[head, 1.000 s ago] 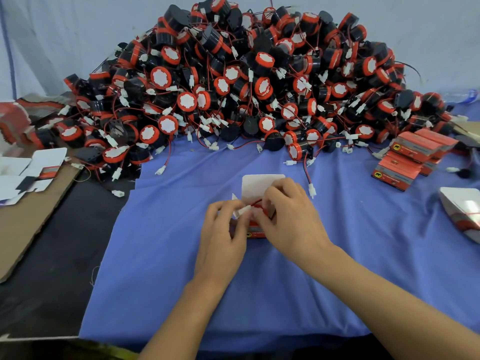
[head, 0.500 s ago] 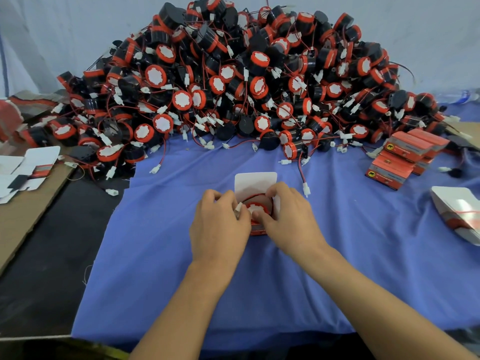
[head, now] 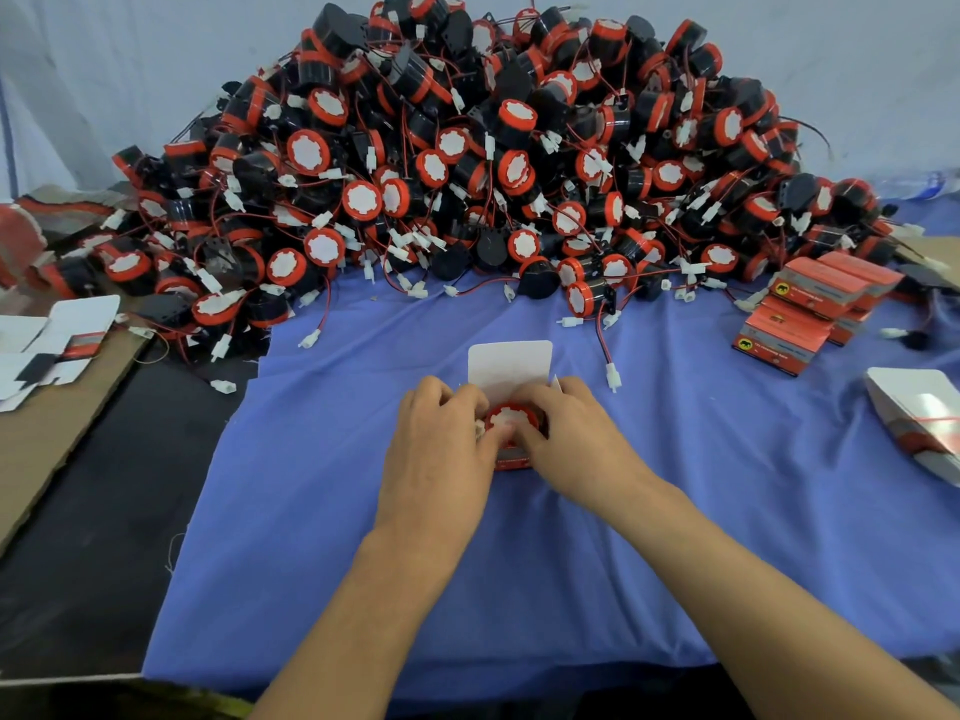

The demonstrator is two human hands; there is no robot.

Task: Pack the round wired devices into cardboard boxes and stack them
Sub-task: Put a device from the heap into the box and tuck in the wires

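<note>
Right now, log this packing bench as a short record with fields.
surface: blue cloth over a dark table
left hand: on the open box, fingers curled at its left side
right hand: pressing the round device into the box
item in work: red-rimmed round device, white face up, seated in a small red cardboard box
box flap: white flap standing open behind the hands
supply: large pile of wired round devices at the back
finished stock: stacked closed red boxes, back right
flat blanks: unfolded cartons, far left
</note>
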